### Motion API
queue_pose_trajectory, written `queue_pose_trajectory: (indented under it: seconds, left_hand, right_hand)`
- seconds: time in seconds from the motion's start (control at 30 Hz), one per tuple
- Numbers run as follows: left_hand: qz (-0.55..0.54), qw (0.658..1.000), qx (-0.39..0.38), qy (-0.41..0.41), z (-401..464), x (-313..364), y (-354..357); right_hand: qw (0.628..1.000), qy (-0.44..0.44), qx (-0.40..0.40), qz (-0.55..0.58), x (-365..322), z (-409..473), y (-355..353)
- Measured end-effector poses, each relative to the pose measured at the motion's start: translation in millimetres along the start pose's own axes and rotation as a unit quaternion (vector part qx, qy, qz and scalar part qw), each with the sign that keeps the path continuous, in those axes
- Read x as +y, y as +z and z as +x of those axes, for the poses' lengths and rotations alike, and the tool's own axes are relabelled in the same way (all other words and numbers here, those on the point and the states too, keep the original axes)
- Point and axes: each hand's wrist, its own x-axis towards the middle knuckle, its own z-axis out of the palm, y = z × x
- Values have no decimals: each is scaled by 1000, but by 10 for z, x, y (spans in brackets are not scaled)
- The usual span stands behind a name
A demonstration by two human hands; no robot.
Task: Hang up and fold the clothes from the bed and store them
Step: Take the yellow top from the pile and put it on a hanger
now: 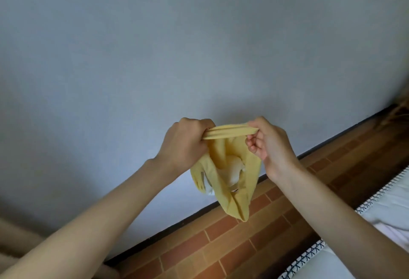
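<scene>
Here, a small yellow garment (228,174) hangs in the air before the pale wall (155,57), its waistband stretched between the left hand (186,143) and right hand (267,143), each grip pinching one end, above the brick-patterned floor (221,245) beside the bed (380,223).

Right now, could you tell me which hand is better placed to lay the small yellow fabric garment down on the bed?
Probably the right hand. Both hands grip the yellow garment's band, but the white bed lies at lower right, nearer it than the left hand.
</scene>
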Motion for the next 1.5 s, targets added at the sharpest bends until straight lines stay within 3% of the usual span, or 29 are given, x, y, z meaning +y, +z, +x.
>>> queue_pose_trajectory:
  seconds: [0.3,0.57,0.83,1.03,1.2,1.5]
  left_hand:
    - [-63,997,-38,35,1220,-63,374]
    - [-81,985,-103,112,2595,530,985]
    - [-138,967,-128,170,3431,1014,1612]
    - [-164,939,-177,245,3999,1490,2124]
    - [-204,896,-231,320,4407,1878,2398]
    - [-246,842,-267,400,4812,2532,2949]
  right_hand:
    - [998,-10,49,25,-196,895,-214]
    - [987,-16,153,43,-553,1797,-780]
    - [967,-54,246,42,-952,2276,-1324]
    - [939,-69,333,51,-1100,2587,-1750]
    - [911,-99,396,61,-1250,2798,-2051]
    - [861,-123,488,80,-1409,3003,-2528]
